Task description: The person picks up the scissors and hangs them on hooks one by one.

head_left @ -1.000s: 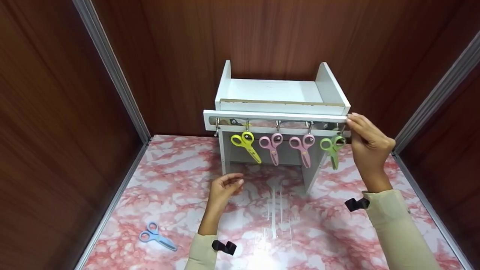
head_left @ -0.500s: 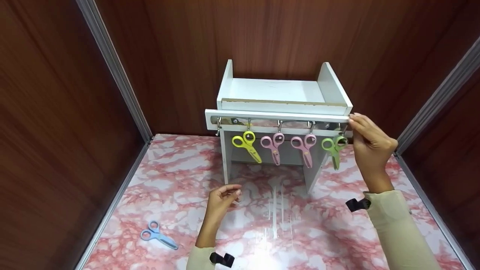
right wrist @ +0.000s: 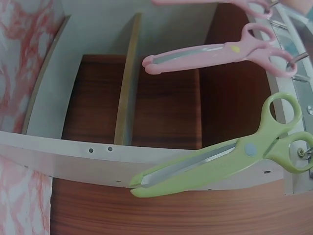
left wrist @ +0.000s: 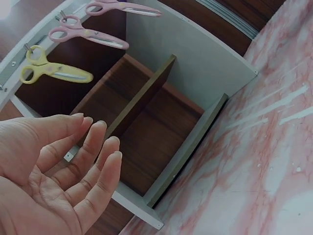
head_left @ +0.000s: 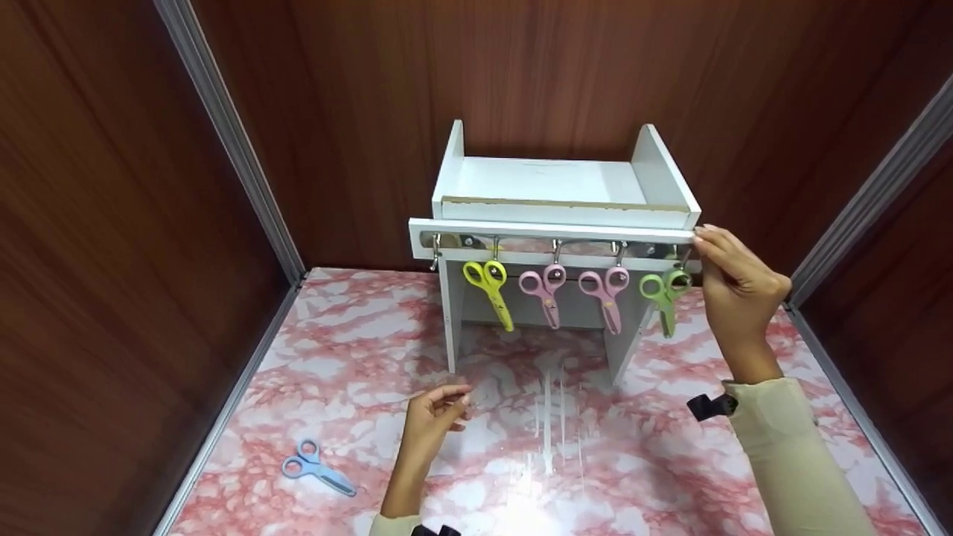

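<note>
A white rail with metal hooks runs across the front of a small white shelf unit. From its hooks hang yellow scissors, two pairs of pink scissors and green scissors. The leftmost hook carries nothing. My right hand grips the rail's right end, beside the green scissors. In front of the unit, my left hand is held over the table with fingers loosely bent and nothing in it; the left wrist view shows its palm below the yellow scissors.
Blue scissors lie on the red-and-white marbled tabletop at the front left. Dark wood panels with metal corner strips enclose the table. Inside the unit stands a divider board.
My left hand has drawn back from the rail toward the front of the table. The yellow scissors swing to hang more upright. My right hand stays at the rail's end.
</note>
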`<action>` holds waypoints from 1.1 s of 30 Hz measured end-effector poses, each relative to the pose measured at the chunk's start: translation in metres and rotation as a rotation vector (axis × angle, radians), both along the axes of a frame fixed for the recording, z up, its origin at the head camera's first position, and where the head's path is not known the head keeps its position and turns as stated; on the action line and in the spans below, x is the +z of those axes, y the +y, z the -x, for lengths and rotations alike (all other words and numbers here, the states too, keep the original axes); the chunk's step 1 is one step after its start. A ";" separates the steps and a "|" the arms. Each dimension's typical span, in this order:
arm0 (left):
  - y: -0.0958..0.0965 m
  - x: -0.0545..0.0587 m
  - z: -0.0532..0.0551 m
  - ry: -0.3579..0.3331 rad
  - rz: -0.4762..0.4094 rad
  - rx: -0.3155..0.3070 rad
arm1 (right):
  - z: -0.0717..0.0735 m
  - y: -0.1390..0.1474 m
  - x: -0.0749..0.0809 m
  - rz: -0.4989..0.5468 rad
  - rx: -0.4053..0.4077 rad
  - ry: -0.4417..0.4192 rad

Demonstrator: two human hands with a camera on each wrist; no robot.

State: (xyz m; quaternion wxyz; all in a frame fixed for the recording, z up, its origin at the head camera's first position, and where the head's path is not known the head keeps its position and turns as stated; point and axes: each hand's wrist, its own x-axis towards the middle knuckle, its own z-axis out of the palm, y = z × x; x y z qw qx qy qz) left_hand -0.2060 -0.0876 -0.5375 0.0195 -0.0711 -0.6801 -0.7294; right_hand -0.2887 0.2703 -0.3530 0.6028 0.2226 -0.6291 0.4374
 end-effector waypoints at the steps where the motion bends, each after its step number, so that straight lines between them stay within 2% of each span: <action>1: -0.001 -0.002 -0.002 0.003 -0.001 -0.003 | 0.000 0.000 0.000 -0.003 -0.003 -0.001; 4: -0.006 -0.013 -0.005 0.004 -0.012 0.004 | 0.000 0.000 0.000 -0.007 -0.007 -0.004; 8: -0.015 -0.031 -0.010 -0.026 -0.021 0.067 | 0.000 0.000 -0.001 -0.001 0.003 -0.001; 13: -0.025 -0.038 -0.017 -0.071 -0.011 0.135 | 0.000 0.001 -0.001 0.010 0.005 0.003; 18: -0.033 -0.043 -0.023 -0.055 -0.012 0.201 | 0.000 0.000 -0.002 0.010 0.016 -0.003; 20: -0.035 -0.043 -0.026 -0.048 0.032 0.236 | 0.000 0.000 -0.001 0.011 0.020 -0.005; 26: -0.038 -0.043 -0.032 -0.032 0.241 0.357 | -0.001 -0.001 -0.001 0.012 0.023 -0.013; 29: -0.039 -0.043 -0.035 -0.010 0.349 0.450 | -0.001 0.000 -0.001 0.004 0.016 -0.018; 33: -0.042 -0.040 -0.039 0.020 0.542 0.572 | 0.000 0.001 -0.001 0.003 0.001 -0.016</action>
